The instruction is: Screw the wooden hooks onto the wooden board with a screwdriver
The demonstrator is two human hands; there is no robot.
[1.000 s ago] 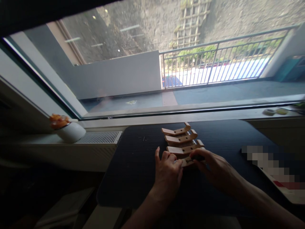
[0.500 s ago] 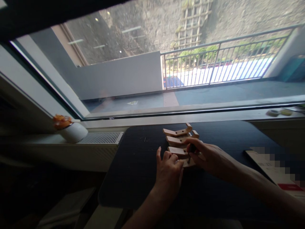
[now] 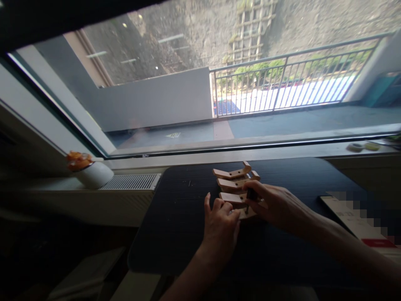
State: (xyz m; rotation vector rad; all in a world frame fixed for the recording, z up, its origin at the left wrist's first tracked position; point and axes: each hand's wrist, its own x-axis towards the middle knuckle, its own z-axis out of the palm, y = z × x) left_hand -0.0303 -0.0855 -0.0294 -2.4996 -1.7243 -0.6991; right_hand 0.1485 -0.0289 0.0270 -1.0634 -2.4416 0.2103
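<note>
A wooden hook rack (image 3: 230,184) lies on the dark table, its several curved pale hooks set in a row with dark screw holes in them. My left hand (image 3: 221,225) grips the left end of the nearest hook, with one finger sticking up and away. In the fingers of my right hand (image 3: 277,205) is a short screwdriver (image 3: 251,194) with a dark handle. Its shaft points down at the nearest hook. My right fingers cover part of the rack's right side, and the tip's exact contact is hard to make out.
Small screw-like bits (image 3: 189,183) lie on the dark table (image 3: 169,234) to the left. At the right edge rests a flat box or booklet (image 3: 343,213). A white pot (image 3: 95,174) with orange contents and rolls of tape (image 3: 355,147) stand along the window sill.
The view has shifted very slightly. My right fingers and the screwdriver handle have turned a little; my left hand stays on the same hook.
</note>
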